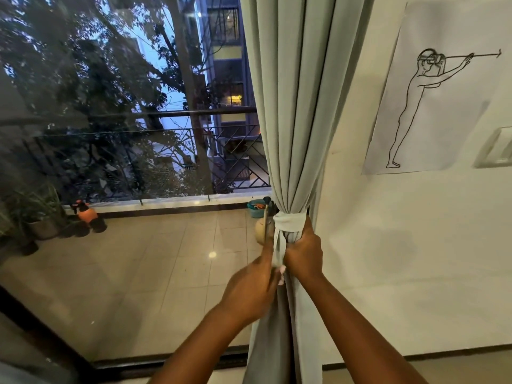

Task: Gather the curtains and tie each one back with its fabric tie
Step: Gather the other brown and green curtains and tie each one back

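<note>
A pale green curtain (pixel 299 106) hangs gathered into a bunch beside the window. A matching fabric tie (pixel 289 221) is wrapped around it at waist height, with a loose end (pixel 278 245) hanging down in front. My right hand (pixel 303 252) grips the bunched curtain just below the tie. My left hand (pixel 253 289) is at the curtain's left side and pinches the tie's hanging end. The fingertips of both hands are partly hidden in the folds.
A large glass window (pixel 124 162) fills the left, with a tiled balcony, potted plants (pixel 36 214) and a railing outside. A white wall (pixel 401 259) to the right carries a paper line drawing (pixel 432 87). A dark window frame runs along the floor.
</note>
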